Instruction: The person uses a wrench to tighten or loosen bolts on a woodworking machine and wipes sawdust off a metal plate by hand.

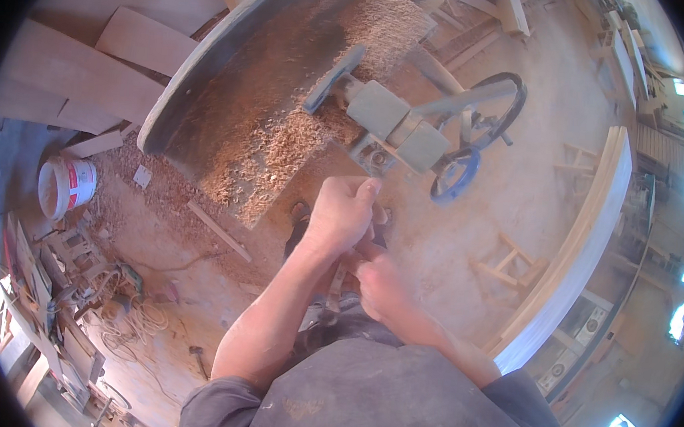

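Note:
My left hand [345, 210] is closed in a fist just in front of the grey machine, thumb on top. Close behind it, near my left wrist, my right hand [382, 281] is also closed and somewhat blurred. A narrow brown stick-like handle [338, 279] shows below my hands, in front of my shirt. My fingers hide what they grip. Ahead stands the grey machine [397, 125] with a flat bar-shaped rest [334, 79] and a metal bracket [374, 157] nearest my left hand. Beyond the rest curves a large dark surface with a pale rim [176, 92], strewn with wood shavings [279, 148].
A black handwheel [511, 106] and a blue wheel [455, 177] jut from the machine's right side. A white bucket [66, 188] stands left, above coiled cords [137, 318] and a hammer [199, 361]. At right runs a long pale beam [572, 256] beside a small wooden frame [511, 263].

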